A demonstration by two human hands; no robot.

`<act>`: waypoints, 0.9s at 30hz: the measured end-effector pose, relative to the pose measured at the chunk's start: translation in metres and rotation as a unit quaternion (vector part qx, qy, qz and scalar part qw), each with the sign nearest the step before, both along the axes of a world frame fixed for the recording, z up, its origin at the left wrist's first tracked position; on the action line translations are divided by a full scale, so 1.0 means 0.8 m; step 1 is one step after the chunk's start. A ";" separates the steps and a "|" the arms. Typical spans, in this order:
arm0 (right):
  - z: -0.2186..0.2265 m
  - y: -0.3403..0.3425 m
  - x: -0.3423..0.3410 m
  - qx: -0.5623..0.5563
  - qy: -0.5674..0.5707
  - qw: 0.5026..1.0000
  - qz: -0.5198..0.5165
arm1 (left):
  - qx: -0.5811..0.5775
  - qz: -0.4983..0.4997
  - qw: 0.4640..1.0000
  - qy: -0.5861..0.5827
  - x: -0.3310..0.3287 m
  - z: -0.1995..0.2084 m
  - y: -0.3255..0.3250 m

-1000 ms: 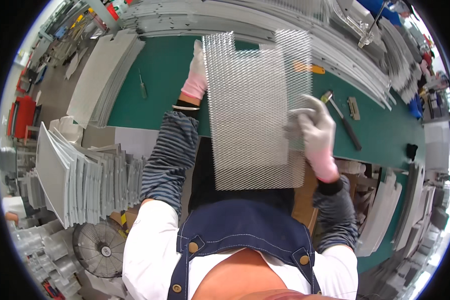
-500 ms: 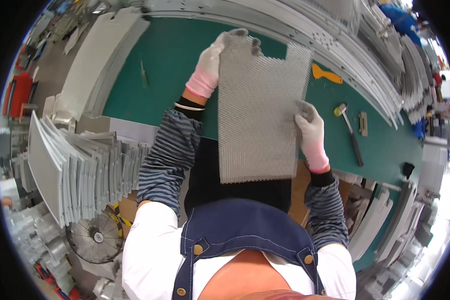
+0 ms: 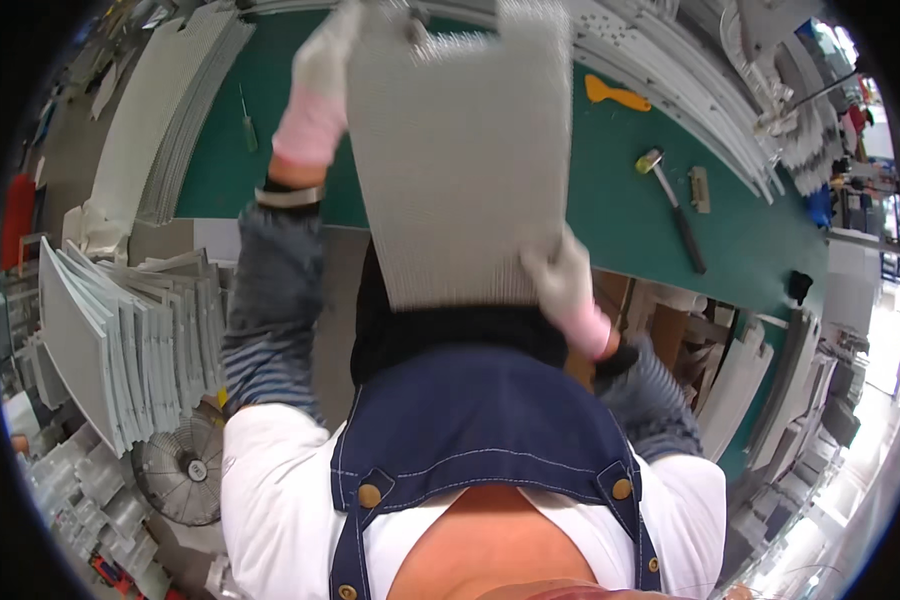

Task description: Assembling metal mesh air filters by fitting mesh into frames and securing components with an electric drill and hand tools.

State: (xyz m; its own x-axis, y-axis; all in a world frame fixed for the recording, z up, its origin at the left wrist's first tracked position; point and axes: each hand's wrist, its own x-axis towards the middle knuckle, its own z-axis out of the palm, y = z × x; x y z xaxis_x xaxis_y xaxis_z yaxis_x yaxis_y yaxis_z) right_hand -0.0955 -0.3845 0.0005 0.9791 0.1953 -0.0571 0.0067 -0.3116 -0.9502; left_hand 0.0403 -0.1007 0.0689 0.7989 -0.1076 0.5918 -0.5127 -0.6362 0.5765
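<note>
A grey metal mesh panel (image 3: 460, 170) with a notch in its far edge is held up in front of me, over the near side of the green table. My left hand (image 3: 322, 85), in a white and pink glove, grips its far left part; some fingertips show dark in the notch. In a matching glove, my right hand (image 3: 562, 285) pinches the panel's near right edge, fingers partly behind it. Both hands and the panel are slightly smeared by motion.
On the green table (image 3: 640, 235) lie a yellow scraper (image 3: 618, 93), a hammer (image 3: 675, 210), a small beige block (image 3: 700, 190) and a screwdriver (image 3: 248, 125). Mesh panels (image 3: 150, 120) are stacked at far left; framed panels (image 3: 100, 345) and a fan (image 3: 185, 465) stand nearer. Long metal strips (image 3: 690, 90) line the back.
Both hands have shifted left, the left one also farther away, carrying the mesh panel with them. The panel has tilted, and my right hand has slid toward its near right corner.
</note>
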 end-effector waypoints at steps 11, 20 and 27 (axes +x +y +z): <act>0.056 -0.061 0.030 0.292 0.133 0.946 -0.039 | -0.433 -0.374 0.779 0.258 -0.106 -0.020 -0.094; 0.044 -0.038 0.037 0.200 -0.082 0.976 -0.007 | 0.121 -0.198 0.963 0.138 -0.108 0.054 -0.121; 0.040 -0.251 0.161 -0.524 -0.173 0.817 -0.170 | 0.109 -0.237 0.924 0.280 -0.046 -0.001 -0.160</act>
